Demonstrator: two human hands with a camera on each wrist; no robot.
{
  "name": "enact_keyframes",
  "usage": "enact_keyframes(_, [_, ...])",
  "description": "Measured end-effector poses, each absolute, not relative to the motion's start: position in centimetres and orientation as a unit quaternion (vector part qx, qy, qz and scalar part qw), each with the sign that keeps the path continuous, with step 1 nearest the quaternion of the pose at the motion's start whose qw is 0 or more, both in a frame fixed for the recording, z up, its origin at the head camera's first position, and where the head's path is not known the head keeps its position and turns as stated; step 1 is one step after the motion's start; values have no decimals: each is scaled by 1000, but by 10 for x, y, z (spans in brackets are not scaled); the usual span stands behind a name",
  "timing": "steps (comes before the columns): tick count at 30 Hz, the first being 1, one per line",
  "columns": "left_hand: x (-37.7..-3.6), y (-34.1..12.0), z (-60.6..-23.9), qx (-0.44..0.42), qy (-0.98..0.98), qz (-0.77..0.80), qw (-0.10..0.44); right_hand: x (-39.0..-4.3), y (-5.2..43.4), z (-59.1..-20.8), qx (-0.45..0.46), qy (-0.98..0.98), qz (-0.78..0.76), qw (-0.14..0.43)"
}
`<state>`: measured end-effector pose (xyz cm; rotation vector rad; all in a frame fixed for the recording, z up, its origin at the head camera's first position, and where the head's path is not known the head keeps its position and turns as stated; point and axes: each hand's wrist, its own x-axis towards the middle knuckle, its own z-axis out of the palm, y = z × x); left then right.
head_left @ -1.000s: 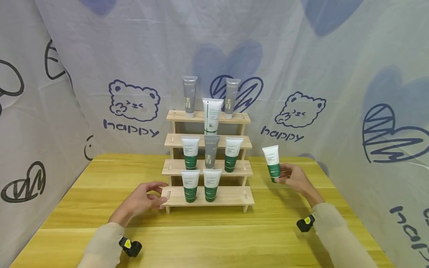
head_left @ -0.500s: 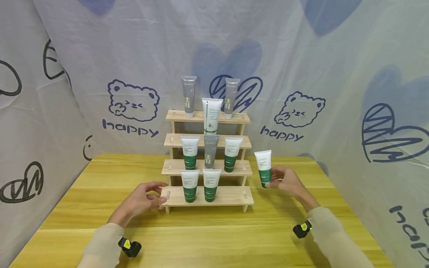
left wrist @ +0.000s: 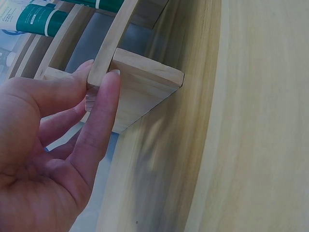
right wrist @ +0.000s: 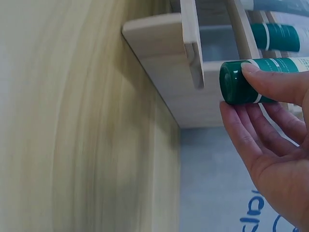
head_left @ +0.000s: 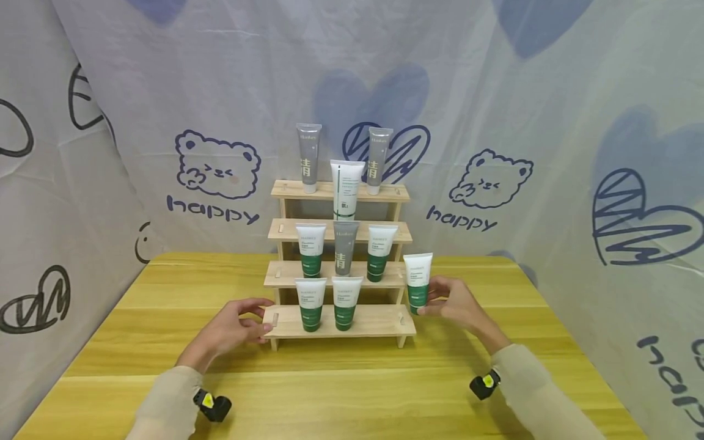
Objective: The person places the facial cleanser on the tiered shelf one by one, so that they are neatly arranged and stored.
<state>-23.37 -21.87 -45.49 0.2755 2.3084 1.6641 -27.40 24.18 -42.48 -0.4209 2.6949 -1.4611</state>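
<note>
Staged product-display set, printed cloth backdrop (head_left: 495,91), wooden tiered rack (head_left: 338,322), table (head_left: 352,385)

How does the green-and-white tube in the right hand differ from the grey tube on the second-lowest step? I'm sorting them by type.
The green-and-white tube has a white upper half and green lower half; the grey tube is grey all over with pale lettering. The green-and-white tube is held by the right hand beside the wooden stepped rack, off its steps, while the grey tube stands on a step between two others. Both are upright, cap down.
</note>
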Motion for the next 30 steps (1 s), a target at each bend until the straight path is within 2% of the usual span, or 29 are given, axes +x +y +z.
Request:
enact_keyframes(7, [-233, -218, -452, 92, 801, 575, 140, -266, 224, -423, -152, 853, -497, 39])
enact_keyframes(30, [-233, -218, -454, 91, 801, 576, 138, -259, 178, -443, -162, 834, -527, 12])
